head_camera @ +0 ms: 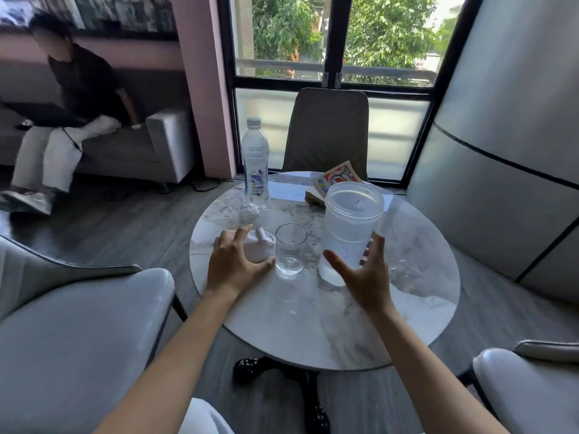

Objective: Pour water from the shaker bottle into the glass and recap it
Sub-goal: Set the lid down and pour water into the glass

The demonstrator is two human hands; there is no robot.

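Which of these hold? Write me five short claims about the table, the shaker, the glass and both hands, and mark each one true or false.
1. The shaker bottle stands open, with no lid on it. True.
2. The glass is full of water. False: it looks empty.
3. The left hand rests on the white lid, left of the glass. True.
4. The right hand grips the plastic water bottle. False: it is open beside the shaker bottle; the water bottle stands untouched at the far side.
5. The water bottle has its cap off. False: the cap is on.
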